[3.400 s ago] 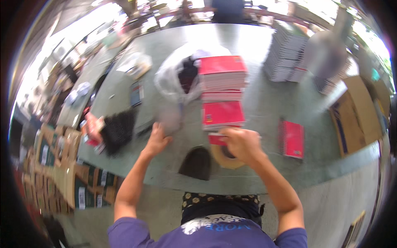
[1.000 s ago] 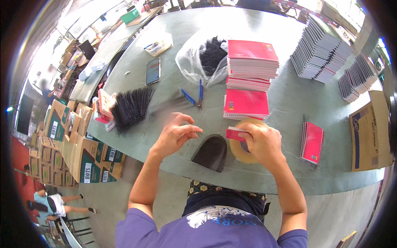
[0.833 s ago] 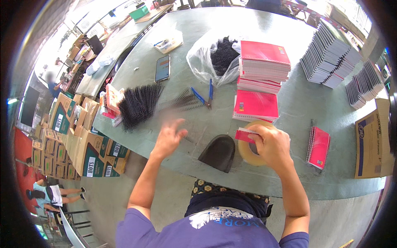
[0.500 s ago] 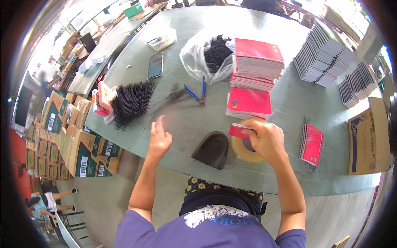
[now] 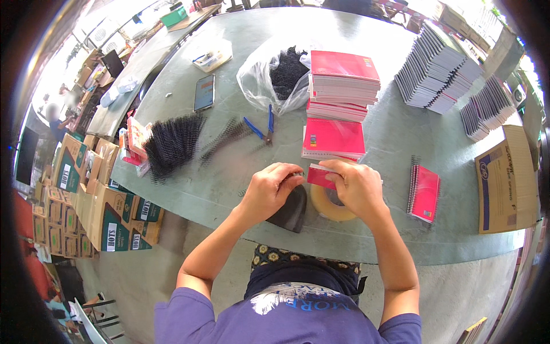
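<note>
My right hand (image 5: 358, 182) grips a small red-covered notebook (image 5: 321, 176) above a roll of tape (image 5: 332, 209). My left hand (image 5: 270, 192) is closed in a pinch on a thin dark binding coil (image 5: 242, 193), whose end shows beside the wrist; most of it is hidden by the hand. Its fingertips are close to the notebook's left edge. A black rounded pad (image 5: 291, 215) lies partly under my left hand. Beyond it are loose coils (image 5: 220, 140), a thick bundle of black coils (image 5: 172, 143) and blue-handled pliers (image 5: 266, 136).
Red notebooks (image 5: 344, 71) are stacked ahead, next to a plastic bag (image 5: 252, 77) of black coils. One coil-bound notebook (image 5: 425, 192) lies at right, near a cardboard box (image 5: 504, 183). Bound notebooks (image 5: 435, 69) stand stacked at far right. A phone (image 5: 204, 93) lies at left.
My left hand has moved right from near the loose coils to the notebook's edge, with a coil now in its fingers. My right hand still holds the notebook; the view has shifted slightly.
</note>
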Demonstrator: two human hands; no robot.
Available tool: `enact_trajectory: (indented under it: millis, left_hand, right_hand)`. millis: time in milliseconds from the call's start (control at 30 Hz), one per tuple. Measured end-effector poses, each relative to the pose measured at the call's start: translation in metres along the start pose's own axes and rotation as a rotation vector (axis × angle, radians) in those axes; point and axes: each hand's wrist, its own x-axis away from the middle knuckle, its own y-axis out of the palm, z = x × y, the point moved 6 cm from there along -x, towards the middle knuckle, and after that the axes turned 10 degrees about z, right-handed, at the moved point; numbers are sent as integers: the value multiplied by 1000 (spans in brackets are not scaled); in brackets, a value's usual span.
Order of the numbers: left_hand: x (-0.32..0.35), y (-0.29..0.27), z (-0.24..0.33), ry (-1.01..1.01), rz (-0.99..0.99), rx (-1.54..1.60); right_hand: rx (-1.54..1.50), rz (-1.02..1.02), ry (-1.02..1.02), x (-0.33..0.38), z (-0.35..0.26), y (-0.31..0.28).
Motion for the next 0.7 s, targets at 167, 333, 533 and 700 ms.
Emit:
enact_trajectory:
  millis: [167, 333, 533, 700]
  left_hand:
    - [-5, 9, 5, 42, 31, -32]
    - [-6, 9, 8, 116, 86, -114]
    - [-9, 8, 4, 55, 75, 20]
    - [-9, 1, 15, 132, 115, -2]
  right_hand:
    - [-8, -20, -28, 3, 1, 0]
    - [-14, -7, -30, 4, -1, 0]
    - [-32, -28, -14, 5, -3, -2]
    - [11, 9, 12, 0, 0, -1]
